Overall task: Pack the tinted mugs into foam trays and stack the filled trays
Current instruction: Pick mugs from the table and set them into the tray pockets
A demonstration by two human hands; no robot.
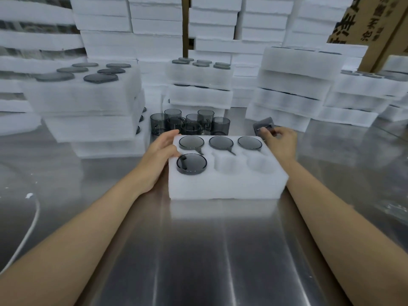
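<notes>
A white foam tray [227,184] with six round pockets lies on the steel table in front of me. All three back pockets hold grey tinted mugs [221,143], and so does the front left pocket [191,163]; the front middle and front right pockets are bare. My left hand [162,149] rests open against the tray's left end. My right hand [281,140] is behind the tray's right back corner, fingers closed on a tilted tinted mug [263,125]. A cluster of several loose mugs [189,123] stands just behind the tray.
Filled foam trays are stacked at the left [88,102], centre back [199,85] and right [293,89]. Tall walls of white foam rise behind. Cardboard boxes [373,21] stand at the upper right. A white cable [31,226] curves along the table's left side.
</notes>
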